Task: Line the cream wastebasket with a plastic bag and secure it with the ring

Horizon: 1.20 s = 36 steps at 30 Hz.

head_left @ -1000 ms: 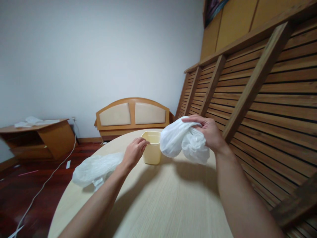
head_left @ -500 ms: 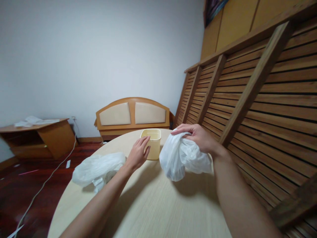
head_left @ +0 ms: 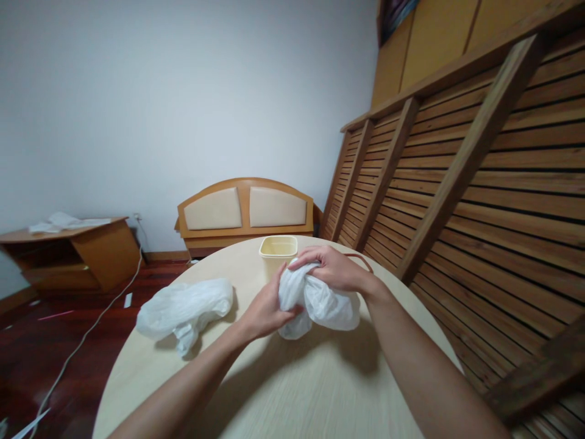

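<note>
A crumpled white plastic bag (head_left: 331,308) is held just above the round table (head_left: 292,390) between both hands. My right hand (head_left: 331,268) is closed over its top, fingers bent into the plastic. My left hand (head_left: 269,308) grips its left side, with the thumb pressed on the near face. Whatever the bag contains, if anything, is hidden. Right behind the hands stands a pale yellow plastic bin (head_left: 276,253), its top open and its lower part covered by the left hand and the bag. Another crumpled white plastic bag (head_left: 187,311) lies on the table's left side.
A thin brown strap or cord (head_left: 361,257) shows behind my right wrist. Wooden slatted panels (head_left: 516,219) lean along the right. A headboard (head_left: 244,207) stands behind the table. At left are a low cabinet (head_left: 105,250) and a white cable (head_left: 91,329) on the floor.
The right hand has brought the bag left and towards the middle of the table. My left hand, empty beside the bin before, has moved right and taken hold of the bag.
</note>
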### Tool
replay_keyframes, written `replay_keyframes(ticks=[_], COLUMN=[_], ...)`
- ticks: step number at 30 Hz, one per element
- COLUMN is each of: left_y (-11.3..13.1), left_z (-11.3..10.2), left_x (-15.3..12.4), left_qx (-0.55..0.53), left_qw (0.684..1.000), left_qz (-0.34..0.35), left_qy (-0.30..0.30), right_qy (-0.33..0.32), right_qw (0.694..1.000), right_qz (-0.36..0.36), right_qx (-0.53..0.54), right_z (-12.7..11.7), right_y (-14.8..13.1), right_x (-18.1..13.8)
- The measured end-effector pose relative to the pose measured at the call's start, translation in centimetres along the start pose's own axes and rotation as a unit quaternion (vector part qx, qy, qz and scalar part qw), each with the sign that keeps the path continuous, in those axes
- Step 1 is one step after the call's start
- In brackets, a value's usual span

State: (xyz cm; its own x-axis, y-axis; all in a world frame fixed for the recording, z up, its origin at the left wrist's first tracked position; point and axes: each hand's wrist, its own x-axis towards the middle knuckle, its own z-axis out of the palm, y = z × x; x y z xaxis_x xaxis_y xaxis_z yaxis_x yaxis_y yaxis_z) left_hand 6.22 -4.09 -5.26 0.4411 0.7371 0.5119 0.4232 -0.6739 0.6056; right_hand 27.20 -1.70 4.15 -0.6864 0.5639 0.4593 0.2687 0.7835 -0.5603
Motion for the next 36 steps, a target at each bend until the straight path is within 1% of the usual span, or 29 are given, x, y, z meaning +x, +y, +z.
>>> replay_keyframes(ticks=[2,5,8,10,12,15,17,19,22,24,26,28,30,32,36], left_y=[0.0,0.2,0.4,0.4,0.2,-0.4,-0.9,-1.3,-2.0,-2.2,-2.1,-1.8,-1.4,-1.0,-0.7], left_z=[-0.4,-1.4,-2.0,-1.8,-1.5,-1.1,-1.1,-1.2,-1.2,-1.1,-0.9,-0.9,-1.1,-1.4,-1.9], left_x=[-0.6,-1.5,-2.1,-2.4,-2.7,-3.2,-3.4,-3.6,-3.8,-3.9,-4.0,-3.9,-3.8,-3.7,-3.8], left_qx=[0.029,0.127,0.246,0.302,0.330,0.333,0.326,0.323,0.329,0.337,0.345,0.346,0.345,0.348,0.368], left_qw=[0.999,0.991,0.968,0.952,0.942,0.941,0.944,0.945,0.939,0.932,0.927,0.926,0.926,0.923,0.915], left_qz=[-0.022,-0.040,-0.028,-0.018,-0.009,0.005,0.003,-0.007,-0.019,-0.018,-0.007,0.003,0.001,-0.012,-0.048], left_qy=[0.003,-0.013,-0.037,-0.050,-0.058,-0.056,-0.050,-0.053,-0.096,-0.130,-0.146,-0.151,-0.156,-0.161,-0.161], right_qy=[-0.015,-0.012,-0.007,-0.022,-0.047,-0.076,-0.085,-0.093,-0.111,-0.124,-0.135,-0.140,-0.144,-0.143,-0.139], right_qw=[1.000,0.999,0.992,0.981,0.969,0.950,0.945,0.950,0.960,0.961,0.961,0.963,0.961,0.953,0.925], right_qz=[0.002,0.018,0.037,0.045,0.066,0.116,0.132,0.127,0.126,0.144,0.155,0.153,0.158,0.183,0.249], right_qx=[-0.008,-0.038,-0.124,-0.187,-0.234,-0.281,-0.287,-0.270,-0.226,-0.201,-0.183,-0.173,-0.176,-0.194,-0.252], right_z=[0.2,0.2,0.3,0.6,1.2,2.2,3.0,4.1,6.0,7.1,7.6,7.6,6.9,5.9,3.7], right_y=[0.2,0.7,1.9,3.0,4.2,5.5,5.9,6.0,6.0,6.3,6.9,7.7,8.4,9.0,9.0], right_x=[-0.3,-1.1,-2.4,-3.4,-4.6,-6.4,-7.3,-7.9,-8.0,-8.0,-8.0,-8.1,-8.4,-8.9,-10.0])
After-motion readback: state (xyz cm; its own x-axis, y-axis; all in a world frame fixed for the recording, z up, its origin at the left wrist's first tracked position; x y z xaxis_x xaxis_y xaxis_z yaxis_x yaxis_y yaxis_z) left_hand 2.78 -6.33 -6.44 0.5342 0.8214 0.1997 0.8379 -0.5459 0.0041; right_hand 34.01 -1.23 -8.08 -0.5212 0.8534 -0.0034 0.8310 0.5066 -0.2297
